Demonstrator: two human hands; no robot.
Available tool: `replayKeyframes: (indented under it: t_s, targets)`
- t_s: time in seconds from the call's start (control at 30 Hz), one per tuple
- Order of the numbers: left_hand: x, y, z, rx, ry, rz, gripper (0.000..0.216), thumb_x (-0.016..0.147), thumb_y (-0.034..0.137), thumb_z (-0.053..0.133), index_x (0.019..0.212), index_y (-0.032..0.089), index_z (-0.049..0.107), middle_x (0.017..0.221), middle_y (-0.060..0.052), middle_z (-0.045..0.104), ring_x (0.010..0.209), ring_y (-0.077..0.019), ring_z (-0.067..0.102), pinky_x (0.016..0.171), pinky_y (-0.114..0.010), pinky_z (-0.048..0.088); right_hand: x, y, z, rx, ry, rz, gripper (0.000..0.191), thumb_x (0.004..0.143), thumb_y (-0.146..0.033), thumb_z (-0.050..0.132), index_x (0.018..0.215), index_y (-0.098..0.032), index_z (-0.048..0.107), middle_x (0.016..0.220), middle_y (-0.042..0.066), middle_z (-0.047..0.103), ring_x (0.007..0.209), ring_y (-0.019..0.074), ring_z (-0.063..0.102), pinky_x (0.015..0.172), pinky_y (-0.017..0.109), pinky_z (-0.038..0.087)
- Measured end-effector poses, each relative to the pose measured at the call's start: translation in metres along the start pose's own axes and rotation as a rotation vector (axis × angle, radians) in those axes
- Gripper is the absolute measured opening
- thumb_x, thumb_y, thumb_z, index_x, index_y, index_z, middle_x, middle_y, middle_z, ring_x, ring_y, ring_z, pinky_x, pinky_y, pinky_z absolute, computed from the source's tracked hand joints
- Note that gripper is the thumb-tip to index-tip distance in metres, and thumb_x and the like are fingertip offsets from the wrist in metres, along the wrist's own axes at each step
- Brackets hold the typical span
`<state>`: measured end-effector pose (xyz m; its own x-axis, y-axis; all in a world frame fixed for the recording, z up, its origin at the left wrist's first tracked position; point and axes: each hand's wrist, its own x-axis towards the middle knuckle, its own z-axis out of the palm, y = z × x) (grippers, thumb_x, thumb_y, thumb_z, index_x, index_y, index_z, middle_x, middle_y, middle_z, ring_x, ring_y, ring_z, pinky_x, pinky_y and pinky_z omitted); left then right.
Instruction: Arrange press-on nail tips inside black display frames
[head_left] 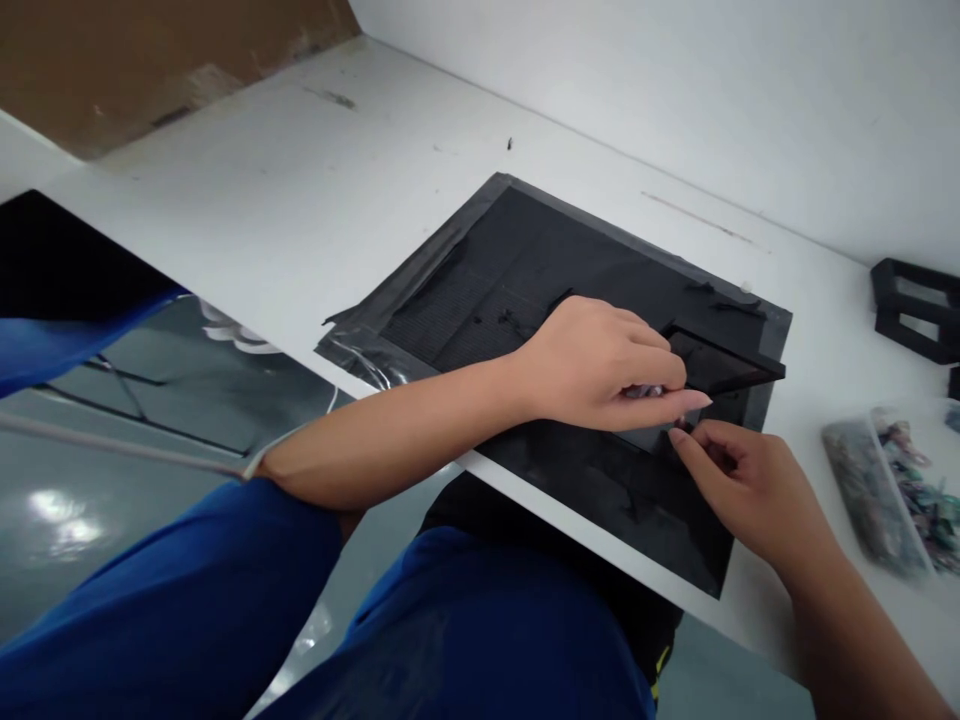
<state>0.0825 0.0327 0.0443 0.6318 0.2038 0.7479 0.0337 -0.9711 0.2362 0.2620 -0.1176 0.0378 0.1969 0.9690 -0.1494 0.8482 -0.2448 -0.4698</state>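
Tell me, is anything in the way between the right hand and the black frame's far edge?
Yes, partly: in this view, the left hand reaches across between the right hand and the far edge of the black frame. I can't make out anything else between them.

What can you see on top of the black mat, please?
On the mat is a black panel, with the left hand and right hand close by. A small shiny thing partly shows at the left hand; whatever the hands cover cannot be seen.
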Motion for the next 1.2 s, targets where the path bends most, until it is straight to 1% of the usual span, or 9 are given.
replayKeyframes:
  t_s: [0.1, 0.2, 0.27, 0.33, 0.47, 0.6, 0.8, 0.97, 1.2]
  targets:
    - [0.000, -0.001, 0.000, -0.010, -0.038, -0.024, 0.041, 0.094, 0.045, 0.058, 0.061, 0.022, 0.066, 0.049, 0.006, 0.057, 0.047, -0.0055, 0.050, 0.048, -0.026, 0.027, -0.003, 0.005, 0.000, -0.004, 0.091, -0.025, 0.042, 0.090, -0.057, 0.053, 0.066, -0.022, 0.051, 0.051, -0.006, 0.037, 0.046, 0.0092, 0.036, 0.047, 0.025, 0.028]
    - [-0.001, -0.002, 0.001, -0.016, -0.073, -0.045, 0.043, 0.096, 0.045, 0.054, 0.062, 0.022, 0.067, 0.051, 0.006, 0.059, 0.048, -0.0054, 0.050, 0.048, -0.026, 0.026, -0.003, 0.012, 0.000, -0.010, 0.199, -0.092, 0.027, 0.090, -0.050, 0.056, 0.090, -0.024, 0.064, 0.056, -0.007, 0.039, 0.049, 0.0095, 0.040, 0.051, 0.025, 0.033]
    - [-0.002, -0.002, 0.002, -0.019, -0.088, -0.054, 0.043, 0.096, 0.046, 0.054, 0.063, 0.022, 0.067, 0.051, 0.005, 0.059, 0.048, -0.0058, 0.050, 0.048, -0.026, 0.026, -0.002, 0.016, -0.001, -0.019, 0.200, -0.148, 0.028, 0.090, -0.048, 0.056, 0.104, -0.026, 0.066, 0.059, -0.006, 0.041, 0.050, 0.0097, 0.042, 0.051, 0.025, 0.035]
    - [-0.002, -0.003, 0.002, -0.016, -0.109, -0.067, 0.044, 0.095, 0.048, 0.055, 0.062, 0.022, 0.067, 0.051, 0.005, 0.059, 0.048, -0.0064, 0.050, 0.048, -0.027, 0.025, 0.000, 0.018, 0.000, -0.039, 0.152, -0.181, 0.029, 0.091, -0.045, 0.055, 0.111, -0.027, 0.067, 0.060, -0.006, 0.043, 0.050, 0.0096, 0.042, 0.050, 0.024, 0.035]
    - [-0.002, -0.003, 0.002, -0.015, -0.129, -0.063, 0.046, 0.096, 0.051, 0.054, 0.063, 0.021, 0.068, 0.053, 0.004, 0.062, 0.048, -0.0064, 0.050, 0.048, -0.027, 0.023, 0.002, 0.020, 0.001, -0.068, 0.102, -0.188, 0.030, 0.092, -0.044, 0.054, 0.113, -0.028, 0.068, 0.060, -0.006, 0.046, 0.050, 0.0098, 0.044, 0.049, 0.024, 0.034]
    - [-0.001, -0.003, 0.001, -0.016, -0.148, -0.073, 0.048, 0.097, 0.051, 0.052, 0.063, 0.021, 0.068, 0.054, 0.004, 0.062, 0.050, -0.0064, 0.052, 0.048, -0.027, 0.024, 0.002, 0.021, 0.003, -0.037, 0.125, -0.189, 0.032, 0.092, -0.048, 0.056, 0.113, -0.028, 0.070, 0.060, -0.005, 0.047, 0.050, 0.0101, 0.044, 0.049, 0.025, 0.035]
    - [0.000, -0.003, 0.001, -0.021, -0.175, -0.103, 0.047, 0.095, 0.052, 0.054, 0.062, 0.022, 0.069, 0.054, 0.003, 0.064, 0.051, -0.0078, 0.054, 0.049, -0.027, 0.024, 0.000, 0.023, 0.003, 0.007, 0.165, -0.201, 0.029, 0.093, -0.047, 0.057, 0.110, -0.029, 0.072, 0.061, -0.004, 0.049, 0.051, 0.0102, 0.044, 0.050, 0.025, 0.038]
    - [-0.001, -0.003, 0.001, -0.022, -0.155, -0.079, 0.045, 0.096, 0.051, 0.054, 0.064, 0.022, 0.070, 0.054, 0.004, 0.063, 0.051, -0.0071, 0.053, 0.048, -0.027, 0.024, -0.001, 0.021, 0.004, 0.024, 0.158, -0.209, 0.028, 0.093, -0.046, 0.058, 0.112, -0.029, 0.071, 0.062, -0.005, 0.049, 0.052, 0.0099, 0.044, 0.049, 0.025, 0.037]
    - [-0.002, -0.003, 0.001, -0.026, -0.161, -0.061, 0.046, 0.097, 0.050, 0.053, 0.065, 0.022, 0.070, 0.056, 0.003, 0.064, 0.051, -0.0070, 0.052, 0.048, -0.026, 0.023, 0.003, 0.017, 0.008, 0.016, 0.151, -0.241, 0.024, 0.094, -0.045, 0.058, 0.102, -0.028, 0.073, 0.066, -0.003, 0.056, 0.056, 0.0101, 0.050, 0.054, 0.025, 0.040]
